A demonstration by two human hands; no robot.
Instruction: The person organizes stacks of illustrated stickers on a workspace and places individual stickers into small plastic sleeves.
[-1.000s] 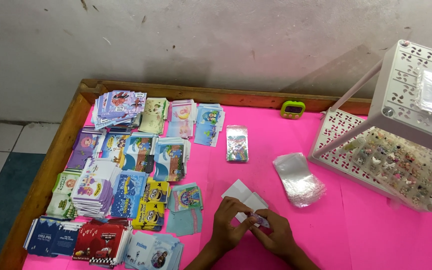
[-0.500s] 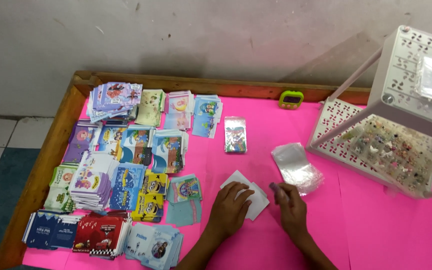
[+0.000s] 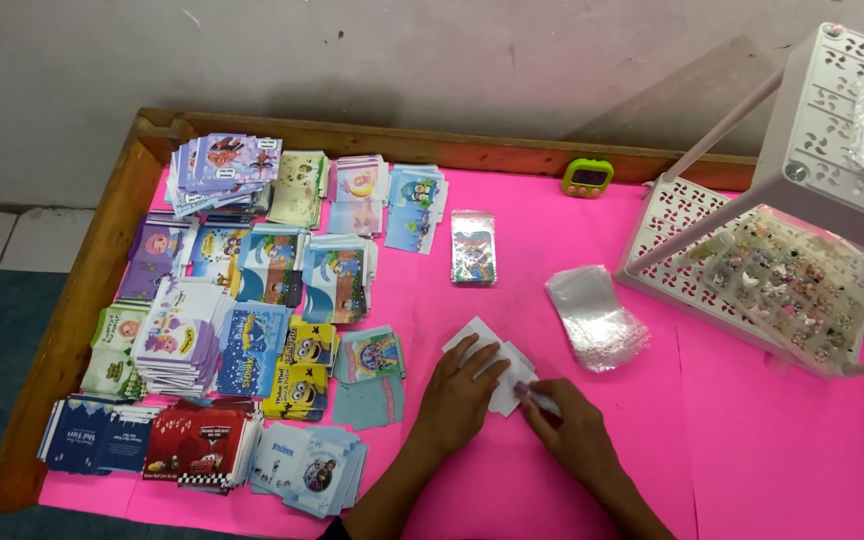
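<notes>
Right hand (image 3: 564, 425) came back, fingers pinching a small item (image 3: 537, 397); left hand (image 3: 460, 395) (fingers released) presses white cards (image 3: 507, 372).

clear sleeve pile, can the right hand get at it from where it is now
Probably yes. The right hand sits on the pink table cover just below and left of the clear sleeve pile, with only bare pink surface between them.

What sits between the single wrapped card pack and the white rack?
In the head view, a pile of clear sleeves lies on the pink table between the pack and the rack; nothing else is there.
</notes>
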